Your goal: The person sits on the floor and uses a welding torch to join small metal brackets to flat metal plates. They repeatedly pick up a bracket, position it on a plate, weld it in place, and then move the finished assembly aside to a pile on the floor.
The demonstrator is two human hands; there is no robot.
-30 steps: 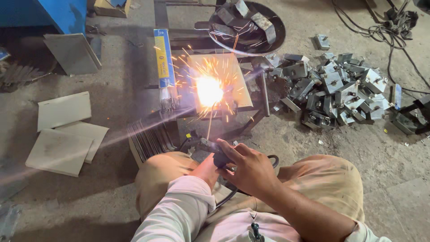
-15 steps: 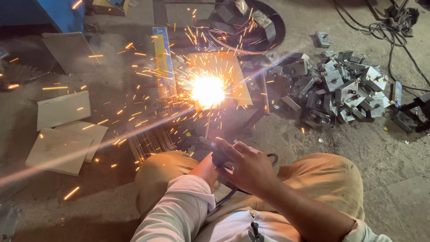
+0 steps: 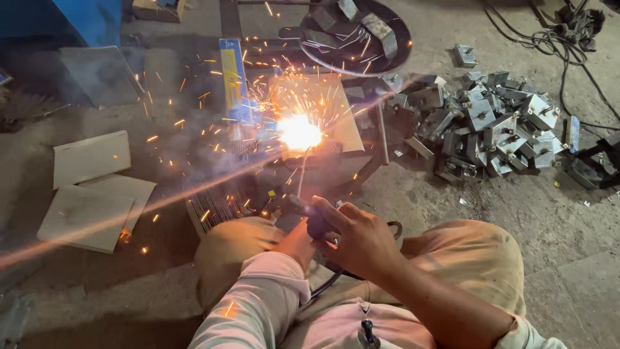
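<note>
Gripping a welding electrode holder (image 3: 318,225), both hands (image 3: 336,240) closed, sparks (image 3: 299,132) beyond.

Pale pink long sleeve, tan trousers, bare hands

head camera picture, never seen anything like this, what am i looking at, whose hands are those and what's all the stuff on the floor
The camera sits on the person's head and looks down, so the hands and bent knees at the bottom are their own. The right hand grips a dark welding holder with a thin rod reaching to a bright arc that throws sparks. The left hand rests against the right, steadying it. The arc sits at the edge of a flat metal plate on the concrete floor. To the right lies a heap of small metal brackets; to the left, loose flat sheets; behind, a round pan of metal pieces.
</note>
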